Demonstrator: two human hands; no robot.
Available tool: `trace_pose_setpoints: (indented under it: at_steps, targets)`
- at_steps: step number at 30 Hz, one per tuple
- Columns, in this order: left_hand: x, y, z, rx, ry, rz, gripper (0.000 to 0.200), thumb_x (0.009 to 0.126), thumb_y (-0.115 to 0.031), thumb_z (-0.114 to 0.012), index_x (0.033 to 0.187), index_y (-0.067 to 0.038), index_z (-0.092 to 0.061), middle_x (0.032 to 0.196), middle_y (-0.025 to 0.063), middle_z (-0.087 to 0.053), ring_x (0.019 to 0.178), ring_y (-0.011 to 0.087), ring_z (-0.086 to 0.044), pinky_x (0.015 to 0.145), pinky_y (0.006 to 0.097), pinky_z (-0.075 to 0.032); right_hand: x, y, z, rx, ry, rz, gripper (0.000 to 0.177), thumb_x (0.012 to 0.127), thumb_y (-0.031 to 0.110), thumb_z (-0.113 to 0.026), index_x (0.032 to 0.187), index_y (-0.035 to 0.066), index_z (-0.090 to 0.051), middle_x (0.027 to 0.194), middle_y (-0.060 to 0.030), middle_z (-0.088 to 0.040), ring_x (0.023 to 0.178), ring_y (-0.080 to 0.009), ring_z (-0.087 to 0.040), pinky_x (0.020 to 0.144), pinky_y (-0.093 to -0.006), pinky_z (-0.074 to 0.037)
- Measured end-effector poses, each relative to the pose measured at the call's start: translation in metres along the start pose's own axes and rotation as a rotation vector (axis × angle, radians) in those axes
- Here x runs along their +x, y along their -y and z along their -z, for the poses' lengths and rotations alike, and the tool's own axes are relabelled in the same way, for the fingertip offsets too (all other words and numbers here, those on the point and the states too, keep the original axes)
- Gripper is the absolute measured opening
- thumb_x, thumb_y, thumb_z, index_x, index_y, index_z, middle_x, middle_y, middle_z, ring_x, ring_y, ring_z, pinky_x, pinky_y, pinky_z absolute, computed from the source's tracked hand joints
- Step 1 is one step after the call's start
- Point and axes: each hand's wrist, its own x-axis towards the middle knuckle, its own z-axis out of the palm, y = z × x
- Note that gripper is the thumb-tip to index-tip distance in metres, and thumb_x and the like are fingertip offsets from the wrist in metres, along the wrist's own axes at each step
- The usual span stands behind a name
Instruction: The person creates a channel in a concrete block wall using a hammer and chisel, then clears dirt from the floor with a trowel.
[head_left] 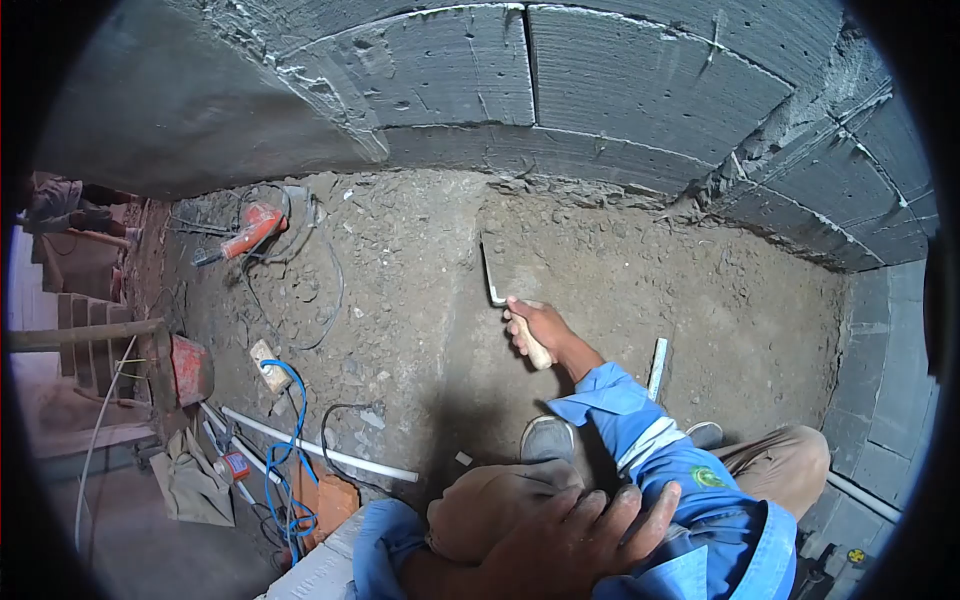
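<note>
My right hand (540,332) is closed around the pale wooden handle of a trowel (541,354). Its thin blade shows nearly edge-on and points away from me, low over the dusty ground (600,270). Closer to my body, my left hand (560,530) lies across my bent knee beside the blue right sleeve, holding nothing, its fingers apart and stretched to the right. Between my shoe and the right sleeve, a short pale strip (657,368) lies on the ground.
A grey block wall (640,80) closes off the far side. To the left are an orange power tool (254,228) with its cord, a socket block (270,366) on a blue cable, a white pipe (320,445) and a red bucket (190,370). Part of another person (58,205) shows far left.
</note>
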Motion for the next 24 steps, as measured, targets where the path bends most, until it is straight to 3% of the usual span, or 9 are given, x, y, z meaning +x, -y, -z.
trace_pose_setpoints:
  at_steps: [4,7,12,18,21,24]
  targets:
    - [-0.001,0.007,0.006,-0.016,0.043,-0.004,0.048,0.087,-0.027,-0.047,0.133,-0.013,-0.048,0.104,0.0051,-0.055,0.089,0.0188,-0.056,0.083,0.0331,-0.047,-0.011,-0.006,-0.018,-0.003,-0.103,0.039,0.034,0.097,0.04,-0.053,0.094,0.006,-0.052,0.063,-0.0023,-0.051,0.046,-0.014,-0.048,0.04,-0.0306,-0.042]
    - [0.0,0.012,0.004,-0.014,0.08,-0.015,0.048,0.087,-0.026,-0.047,0.133,-0.013,-0.048,0.104,0.0054,-0.054,0.09,0.019,-0.055,0.085,0.0332,-0.047,-0.009,-0.008,-0.016,0.15,-0.085,0.075,0.034,0.097,0.04,-0.052,0.096,0.006,-0.052,0.063,-0.002,-0.05,0.045,-0.0141,-0.048,0.04,-0.0306,-0.042]
    - [0.009,0.016,0.007,-0.015,0.113,-0.056,0.049,0.087,-0.025,-0.046,0.134,-0.012,-0.047,0.104,0.006,-0.054,0.091,0.0193,-0.055,0.087,0.0333,-0.047,0.031,0.014,-0.023,0.067,-0.001,0.076,0.034,0.096,0.041,-0.053,0.096,0.007,-0.052,0.064,-0.0019,-0.05,0.046,-0.0143,-0.049,0.042,-0.0309,-0.044]
    - [0.003,0.017,0.005,0.077,0.123,-0.071,0.049,0.087,-0.024,-0.046,0.134,-0.012,-0.047,0.102,0.0059,-0.054,0.092,0.0193,-0.056,0.088,0.0338,-0.047,-0.012,-0.002,-0.017,0.194,-0.198,0.149,0.032,0.097,0.039,-0.051,0.096,0.007,-0.049,0.062,-0.0026,-0.05,0.044,-0.0147,-0.048,0.038,-0.0308,-0.042]
    - [-0.005,0.008,-0.008,-0.097,0.183,0.059,0.05,0.086,-0.024,-0.047,0.135,-0.012,-0.047,0.104,0.0055,-0.056,0.093,0.0196,-0.057,0.087,0.034,-0.048,-0.013,-0.008,-0.023,0.147,-0.101,0.117,0.031,0.097,0.038,-0.051,0.096,0.007,-0.049,0.062,-0.0029,-0.05,0.044,-0.0151,-0.048,0.038,-0.0309,-0.042]
    - [0.01,0.015,-0.002,-0.095,0.154,-0.06,0.05,0.087,-0.024,-0.047,0.135,-0.012,-0.047,0.109,0.0059,-0.057,0.096,0.0198,-0.058,0.087,0.0332,-0.049,0.007,0.0,-0.016,-0.012,-0.049,0.026,0.031,0.096,0.037,-0.054,0.095,0.007,-0.05,0.063,-0.0031,-0.051,0.045,-0.0154,-0.049,0.039,-0.032,-0.042]
